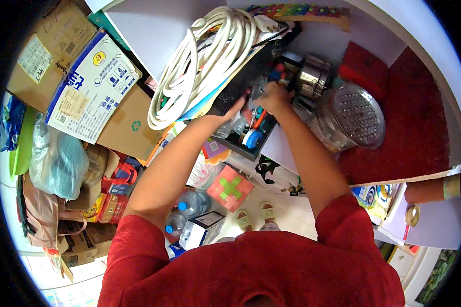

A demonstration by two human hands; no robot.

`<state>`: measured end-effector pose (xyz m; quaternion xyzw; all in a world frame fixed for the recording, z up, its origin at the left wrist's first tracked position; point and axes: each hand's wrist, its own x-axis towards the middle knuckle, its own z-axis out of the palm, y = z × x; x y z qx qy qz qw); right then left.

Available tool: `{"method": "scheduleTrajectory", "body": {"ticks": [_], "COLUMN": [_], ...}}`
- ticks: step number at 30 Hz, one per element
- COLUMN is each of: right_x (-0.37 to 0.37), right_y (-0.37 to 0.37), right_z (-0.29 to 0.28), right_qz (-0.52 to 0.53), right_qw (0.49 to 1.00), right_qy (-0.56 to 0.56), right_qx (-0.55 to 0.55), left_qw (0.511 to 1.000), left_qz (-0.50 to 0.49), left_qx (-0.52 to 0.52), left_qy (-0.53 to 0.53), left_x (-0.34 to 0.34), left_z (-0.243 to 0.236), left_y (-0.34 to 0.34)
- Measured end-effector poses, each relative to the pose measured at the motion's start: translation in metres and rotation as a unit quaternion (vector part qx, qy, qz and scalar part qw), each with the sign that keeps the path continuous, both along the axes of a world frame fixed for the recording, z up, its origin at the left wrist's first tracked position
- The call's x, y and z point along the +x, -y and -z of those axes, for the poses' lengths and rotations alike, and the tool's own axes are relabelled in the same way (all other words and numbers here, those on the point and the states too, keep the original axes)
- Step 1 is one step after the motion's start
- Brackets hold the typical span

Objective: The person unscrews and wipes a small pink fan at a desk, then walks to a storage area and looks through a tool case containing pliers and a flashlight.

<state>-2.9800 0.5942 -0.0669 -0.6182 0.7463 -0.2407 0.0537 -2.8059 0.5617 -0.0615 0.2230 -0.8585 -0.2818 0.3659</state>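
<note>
My right hand [275, 97] reaches into a dark tray [248, 152] of small items, its fingers curled at clear plastic; what it grips is unclear. My left hand [228, 111] is at the tray’s left part, near more clear plastic [239, 123], its fingers mostly hidden. An orange-handled item [260, 120] lies below my right hand, and a blue-and-white roll [252, 138] sits in the tray’s front corner. A large coil of white cable [200, 56] rests left of the tray.
Right are metal cylinders [312, 74], a perforated steel pot [351, 116] and red mat [415, 107] on the shelf. Cardboard boxes [128, 123] and bags [56, 163] crowd the left. Water jugs [189, 203] and a pink-green square [229, 188] are below.
</note>
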Motion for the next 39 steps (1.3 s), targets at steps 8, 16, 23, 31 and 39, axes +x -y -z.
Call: {"method": "scheduleTrajectory", "body": {"ticks": [8, 16, 23, 31, 39], "right_x": [-0.011, -0.027, -0.022, -0.025, -0.024], "right_y": [-0.023, -0.102, -0.108, -0.111, -0.122], "right_z": [-0.042, -0.036, -0.034, -0.029, 0.001], "right_qz": [0.017, -0.079, -0.150, -0.086, -0.040], "right_qw": [1.000, 0.629, 0.593, 0.646, 0.658], "right_qy": [-0.016, 0.761, 0.773, 0.742, 0.720], "right_qx": [-0.020, -0.137, -0.172, -0.158, -0.218], "left_qw": [0.990, 0.964, 0.949, 0.939, 0.974], "left_qz": [-0.081, 0.043, 0.008, 0.031, -0.053], "left_qx": [-0.064, 0.259, 0.309, 0.333, 0.216], "left_qy": [0.095, -0.044, -0.053, -0.081, -0.043], "left_x": [0.001, -0.031, -0.025, -0.024, -0.028], "left_z": [-0.003, -0.069, -0.074, -0.059, -0.062], "left_y": [-0.005, -0.056, -0.060, -0.050, -0.040]}}
